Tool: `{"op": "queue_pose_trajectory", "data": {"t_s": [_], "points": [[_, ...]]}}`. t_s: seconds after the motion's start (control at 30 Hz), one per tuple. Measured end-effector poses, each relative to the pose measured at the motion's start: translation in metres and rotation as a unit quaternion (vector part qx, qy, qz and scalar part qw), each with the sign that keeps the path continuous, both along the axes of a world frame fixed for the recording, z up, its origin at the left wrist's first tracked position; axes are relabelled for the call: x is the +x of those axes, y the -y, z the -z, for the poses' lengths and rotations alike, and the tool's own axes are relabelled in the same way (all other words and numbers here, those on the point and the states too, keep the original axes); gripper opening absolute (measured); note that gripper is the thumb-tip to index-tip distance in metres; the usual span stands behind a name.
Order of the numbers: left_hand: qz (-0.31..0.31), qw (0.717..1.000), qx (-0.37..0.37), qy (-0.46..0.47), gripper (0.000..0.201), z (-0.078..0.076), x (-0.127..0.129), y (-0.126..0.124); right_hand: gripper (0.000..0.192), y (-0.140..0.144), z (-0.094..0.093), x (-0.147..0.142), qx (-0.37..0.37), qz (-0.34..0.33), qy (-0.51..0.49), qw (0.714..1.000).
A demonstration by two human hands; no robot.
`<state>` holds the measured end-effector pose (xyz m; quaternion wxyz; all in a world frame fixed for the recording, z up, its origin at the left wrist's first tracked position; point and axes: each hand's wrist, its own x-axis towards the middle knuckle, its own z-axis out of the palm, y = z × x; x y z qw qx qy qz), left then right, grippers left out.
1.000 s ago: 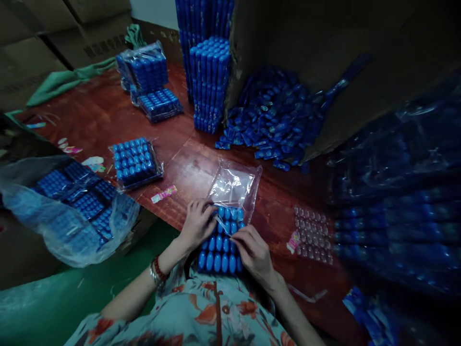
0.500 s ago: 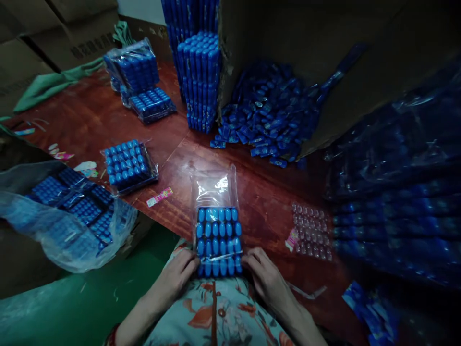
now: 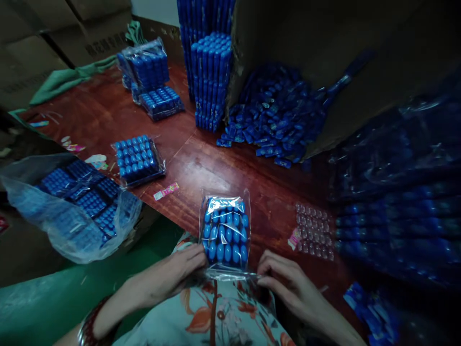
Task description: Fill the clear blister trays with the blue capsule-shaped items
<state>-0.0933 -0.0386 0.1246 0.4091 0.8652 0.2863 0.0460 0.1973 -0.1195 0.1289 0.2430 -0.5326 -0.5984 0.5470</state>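
Note:
A clear plastic bag lies at the table's front edge, close to my body. Inside it is a block of blue oval-topped pieces in tidy rows, reaching to the bag's far end. My left hand is closed at the near left corner of the bag, its fingertips partly hidden. At the near right corner, my right hand pinches the plastic edge between thumb and fingers. The near edge of the bag is stretched between both hands.
Left stands another wrapped blue block, with more wrapped blocks behind. A large plastic sack holds several blocks. Loose blue pieces spill from a cardboard box. A clear bumpy tray lies right.
The blue block now sits against the bag's far end, where loose plastic stretched before. The bag's near edge has come towards my body, and my right hand has moved slightly right.

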Motion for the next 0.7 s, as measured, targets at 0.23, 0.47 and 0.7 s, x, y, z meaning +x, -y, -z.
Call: {"op": "queue_pose_trajectory", "data": {"t_s": [0.23, 0.47, 0.7], "points": [[0.102, 0.994, 0.037, -0.013, 0.035, -0.103, 0.011, -0.038, 0.01, -0.021, -0.081, 0.015, 0.098, -0.051, 0.011, 0.994], [0.019, 1.0, -0.001, 0.014, 0.027, -0.095, 0.014, -0.041, 0.013, -0.018, -0.086, 0.01, 0.145, 0.057, -0.027, 0.987], [0.11, 0.987, -0.113, 0.032, 0.016, -0.099, 0.0, -0.023, 0.02, -0.007, -0.086, 0.001, -0.057, -0.15, -0.014, 0.987]]}}
